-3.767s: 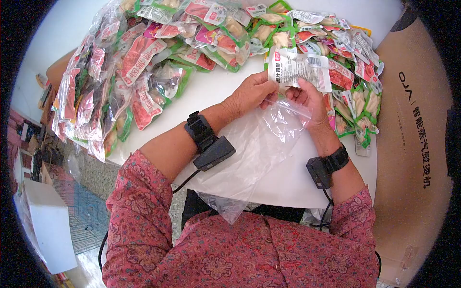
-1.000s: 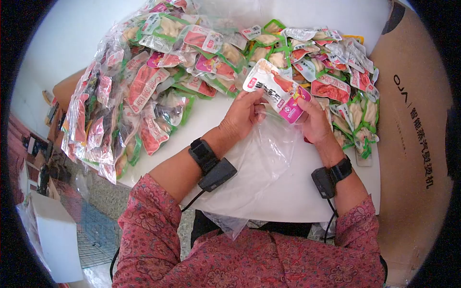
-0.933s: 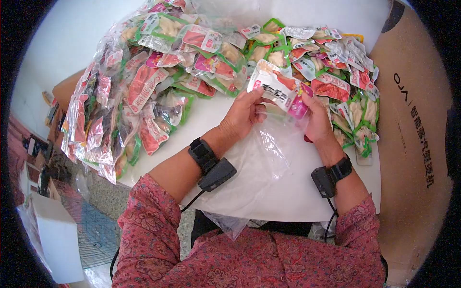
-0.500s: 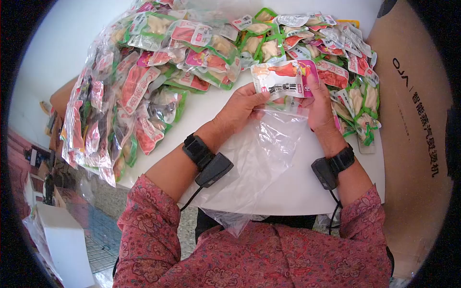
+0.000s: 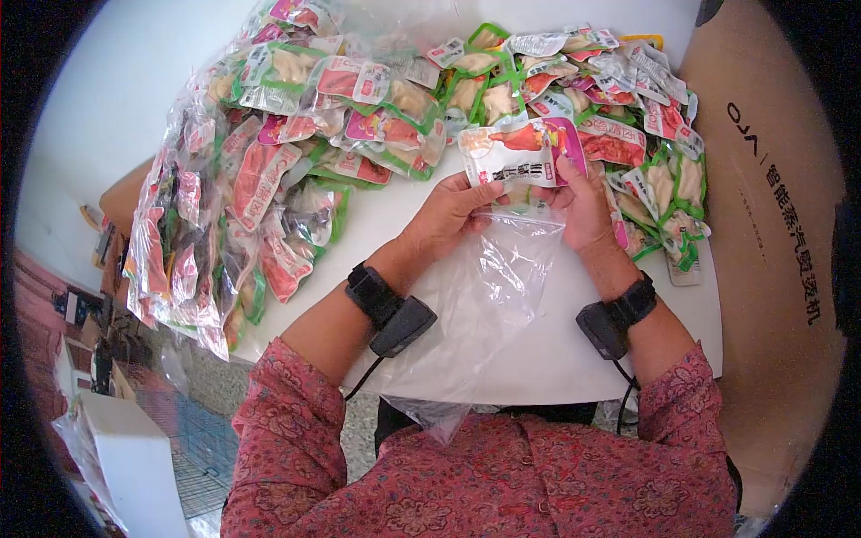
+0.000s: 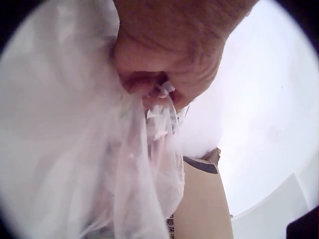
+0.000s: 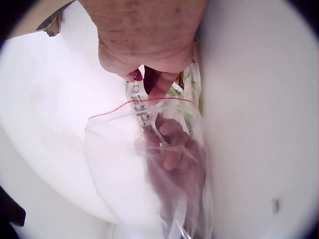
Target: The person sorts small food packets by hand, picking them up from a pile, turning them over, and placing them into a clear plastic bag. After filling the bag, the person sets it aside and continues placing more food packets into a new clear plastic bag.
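In the head view, a white-and-magenta food packet (image 5: 522, 152) spans both hands, picture side up. My left hand (image 5: 448, 215) pinches its lower left part with the thumb, while my right hand (image 5: 587, 211) grips its right end. A clear zip bag (image 5: 507, 278) hangs below the packet. The left wrist view has the bag's plastic (image 6: 144, 149) bunched in the fingers of my left hand (image 6: 169, 50). Under my right hand (image 7: 149, 35) in the right wrist view, the packet's edge (image 7: 137, 102) stands by the bag's red zip line (image 7: 154, 99).
A large clear bag full of packets (image 5: 260, 175) lies at the left. Loose packets (image 5: 664, 184) are heaped behind and to the right of my hands on the white table (image 5: 628, 359). A brown carton (image 5: 762, 269) stands along the right side.
The packet earlier had its text side up; its picture side now faces up. It was slanted one second ago and has levelled out, with both hands still on it.
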A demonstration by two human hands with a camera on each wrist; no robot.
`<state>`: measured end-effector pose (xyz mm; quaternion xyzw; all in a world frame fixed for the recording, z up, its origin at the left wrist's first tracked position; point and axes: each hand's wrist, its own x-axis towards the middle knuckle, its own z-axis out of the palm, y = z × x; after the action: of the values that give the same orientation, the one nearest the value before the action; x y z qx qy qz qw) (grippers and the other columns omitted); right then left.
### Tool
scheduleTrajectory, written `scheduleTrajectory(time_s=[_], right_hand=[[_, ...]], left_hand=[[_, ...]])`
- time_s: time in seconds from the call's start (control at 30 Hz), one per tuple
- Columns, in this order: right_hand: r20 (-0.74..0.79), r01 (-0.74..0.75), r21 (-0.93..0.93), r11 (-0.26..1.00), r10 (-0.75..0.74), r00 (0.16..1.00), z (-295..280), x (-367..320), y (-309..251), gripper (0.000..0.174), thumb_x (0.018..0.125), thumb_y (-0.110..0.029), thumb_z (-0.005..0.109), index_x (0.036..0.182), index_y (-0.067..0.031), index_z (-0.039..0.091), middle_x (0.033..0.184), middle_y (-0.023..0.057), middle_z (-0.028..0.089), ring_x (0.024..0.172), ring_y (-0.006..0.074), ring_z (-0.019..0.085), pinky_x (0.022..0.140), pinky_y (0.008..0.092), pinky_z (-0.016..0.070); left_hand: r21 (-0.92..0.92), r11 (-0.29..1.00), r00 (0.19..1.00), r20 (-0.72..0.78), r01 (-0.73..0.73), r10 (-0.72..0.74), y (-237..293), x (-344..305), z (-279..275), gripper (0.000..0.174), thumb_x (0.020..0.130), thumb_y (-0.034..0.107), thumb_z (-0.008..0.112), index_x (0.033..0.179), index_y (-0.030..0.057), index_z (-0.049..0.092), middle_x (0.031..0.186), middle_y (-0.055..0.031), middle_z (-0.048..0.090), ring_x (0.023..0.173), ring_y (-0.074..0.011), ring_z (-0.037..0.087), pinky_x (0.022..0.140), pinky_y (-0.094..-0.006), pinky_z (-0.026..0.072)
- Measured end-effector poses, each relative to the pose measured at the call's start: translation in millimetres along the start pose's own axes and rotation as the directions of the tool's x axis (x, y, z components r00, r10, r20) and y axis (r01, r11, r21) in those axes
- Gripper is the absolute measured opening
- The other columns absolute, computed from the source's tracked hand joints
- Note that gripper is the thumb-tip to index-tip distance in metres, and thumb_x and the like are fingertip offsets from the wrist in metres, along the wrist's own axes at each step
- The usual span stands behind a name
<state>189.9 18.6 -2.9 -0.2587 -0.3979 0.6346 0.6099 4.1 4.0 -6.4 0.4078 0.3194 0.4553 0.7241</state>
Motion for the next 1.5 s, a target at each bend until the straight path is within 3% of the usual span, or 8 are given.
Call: scheduleTrajectory(time_s=[0.1, 0.17, 0.27, 0.47, 0.6, 0.67, 1.27, 1.5], right_hand=[[-0.006, -0.006, 0.026, 1.0, 0.006, 1.0, 7.0, -4.7, 2.2, 0.027, 0.082, -0.013, 0.051, 0.109, -0.0064, 0.049, 0.095, 0.0045, 0.059, 0.083, 0.0159, 0.059, 0.067, 0.0318, 0.0521], [0.128, -0.045, 0.005, 0.999, 0.044, 0.991, 2.1, -4.5, 6.4, 0.026, 0.082, -0.011, 0.051, 0.108, -0.0049, 0.049, 0.095, 0.0053, 0.059, 0.083, 0.0164, 0.059, 0.07, 0.0319, 0.0517], [0.193, -0.114, -0.024, 0.993, 0.116, 0.974, -4.4, -3.0, 12.5, 0.026, 0.081, -0.012, 0.054, 0.106, -0.0048, 0.05, 0.093, 0.0048, 0.059, 0.083, 0.0153, 0.059, 0.071, 0.0298, 0.0507], [0.071, -0.111, -0.169, 0.979, 0.125, 0.99, 8.6, -9.4, 11.0, 0.027, 0.081, -0.016, 0.059, 0.105, -0.0063, 0.052, 0.09, 0.0014, 0.059, 0.08, 0.0107, 0.058, 0.068, 0.0257, 0.0489], [0.083, -0.101, -0.214, 0.972, 0.121, 0.989, 6.2, -8.3, 12.7, 0.026, 0.082, -0.017, 0.058, 0.105, -0.0072, 0.052, 0.089, 0.0, 0.059, 0.078, 0.0092, 0.058, 0.067, 0.0247, 0.0486], [0.114, -0.11, -0.238, 0.965, 0.141, 0.984, 7.6, -9.0, 7.0, 0.026, 0.082, -0.017, 0.058, 0.105, -0.0078, 0.052, 0.088, -0.0007, 0.059, 0.078, 0.0084, 0.057, 0.067, 0.0241, 0.0484], [0.272, -0.15, -0.014, 0.989, 0.148, 0.951, 14.8, -8.4, -5.7, 0.038, 0.08, -0.018, 0.06, 0.114, -0.0057, 0.047, 0.101, 0.0029, 0.057, 0.092, 0.0136, 0.056, 0.08, 0.0288, 0.0465], [0.219, -0.175, -0.023, 0.984, 0.176, 0.96, -6.9, 5.6, 6.8, 0.04, 0.082, -0.016, 0.058, 0.118, -0.006, 0.044, 0.107, 0.0067, 0.057, 0.096, 0.016, 0.057, 0.078, 0.0303, 0.0487]], left_hand=[[-0.082, 0.996, 0.992, -0.12, -0.047, 0.037, 3.0, -3.7, 5.1, 0.017, 0.081, 0.02, 0.061, 0.089, 0.0067, 0.053, 0.072, -0.0009, 0.054, 0.049, -0.006, 0.042, 0.042, -0.0182, 0.0334], [-0.168, 0.975, 0.98, -0.163, -0.146, 0.119, 2.8, -4.6, 2.3, 0.015, 0.081, 0.019, 0.061, 0.087, 0.0086, 0.053, 0.072, -0.0002, 0.054, 0.052, -0.0058, 0.043, 0.043, -0.018, 0.0336], [-0.168, 0.971, 0.974, -0.181, -0.17, 0.139, 3.9, -5.6, 0.0, 0.014, 0.081, 0.019, 0.06, 0.088, 0.0097, 0.052, 0.071, 0.0006, 0.053, 0.055, -0.0054, 0.044, 0.044, -0.0178, 0.0338], [-0.117, 0.982, 0.973, -0.194, -0.148, 0.124, 3.5, -4.3, 1.0, 0.011, 0.081, 0.019, 0.061, 0.085, 0.0105, 0.055, 0.071, 0.0023, 0.054, 0.056, -0.0042, 0.045, 0.045, -0.0179, 0.0338], [-0.103, 0.99, 0.981, -0.178, -0.093, 0.074, 4.7, -1.9, -5.9, 0.01, 0.081, 0.019, 0.061, 0.083, 0.0107, 0.057, 0.071, 0.0033, 0.055, 0.059, -0.0041, 0.046, 0.045, -0.0175, 0.034], [-0.082, 0.985, 0.978, -0.156, -0.151, 0.137, 4.0, -1.4, -5.0, 0.012, 0.08, 0.02, 0.062, 0.084, 0.0105, 0.057, 0.071, 0.0038, 0.056, 0.06, -0.0044, 0.048, 0.046, -0.0172, 0.0345], [-0.018, 0.982, 0.981, -0.055, -0.187, 0.186, -0.7, 3.2, -12.2, 0.014, 0.085, 0.022, 0.055, 0.088, 0.0085, 0.056, 0.073, -0.001, 0.058, 0.057, -0.0069, 0.047, 0.049, -0.0198, 0.0372], [0.055, 0.989, 0.984, -0.103, -0.14, 0.145, 1.4, 3.6, -8.4, 0.015, 0.086, 0.023, 0.052, 0.089, 0.0082, 0.055, 0.074, -0.0017, 0.059, 0.057, -0.0062, 0.046, 0.05, -0.0195, 0.0373]])
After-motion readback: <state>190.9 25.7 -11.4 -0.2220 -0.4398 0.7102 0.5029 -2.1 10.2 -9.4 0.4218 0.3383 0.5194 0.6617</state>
